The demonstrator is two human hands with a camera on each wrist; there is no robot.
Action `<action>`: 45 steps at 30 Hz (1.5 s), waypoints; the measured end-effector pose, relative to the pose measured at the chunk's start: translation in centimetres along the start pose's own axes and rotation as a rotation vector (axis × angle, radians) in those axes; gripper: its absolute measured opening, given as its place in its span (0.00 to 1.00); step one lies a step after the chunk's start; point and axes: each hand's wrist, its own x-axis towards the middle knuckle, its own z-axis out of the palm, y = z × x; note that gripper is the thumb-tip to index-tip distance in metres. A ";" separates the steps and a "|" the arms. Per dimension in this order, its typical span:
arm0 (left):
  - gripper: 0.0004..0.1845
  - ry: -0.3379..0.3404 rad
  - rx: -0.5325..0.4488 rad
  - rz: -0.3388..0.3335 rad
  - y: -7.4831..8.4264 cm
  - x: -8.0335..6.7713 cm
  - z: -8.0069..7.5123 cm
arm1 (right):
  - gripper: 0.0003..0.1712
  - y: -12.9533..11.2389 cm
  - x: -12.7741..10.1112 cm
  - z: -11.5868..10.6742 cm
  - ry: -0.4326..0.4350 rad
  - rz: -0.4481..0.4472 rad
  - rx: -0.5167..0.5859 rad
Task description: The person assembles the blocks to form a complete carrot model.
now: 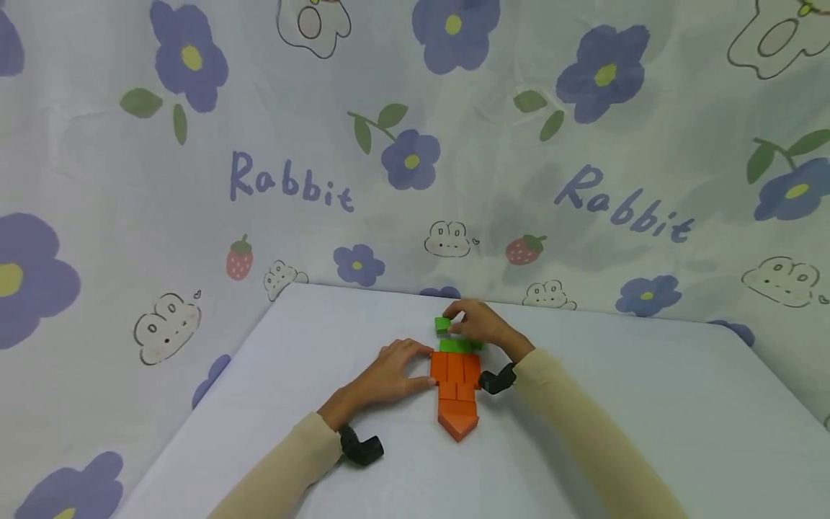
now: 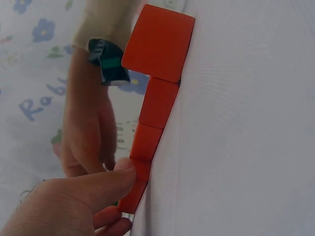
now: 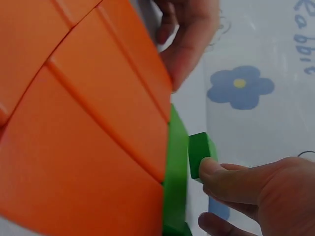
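Orange blocks lie together on the white table in a carrot shape, with a pointed orange block at the near end. At their far end sits a flat green block. My right hand pinches a small green block between thumb and fingers, just beyond the flat green one. My left hand is at the left side of the orange blocks, its thumb and fingertips touching their edge. In the left wrist view the thumb lies against an orange block's side.
A white cloth-like surface covers the table. Behind it hangs a curtain printed with flowers, rabbits and strawberries. Black devices are strapped to the left wrist and right wrist, the right one close beside the orange blocks.
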 end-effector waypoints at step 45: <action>0.36 0.018 -0.093 -0.077 -0.7 0.8 0.5 | 0.14 1.9 -4.5 0.4 0.334 -0.053 0.049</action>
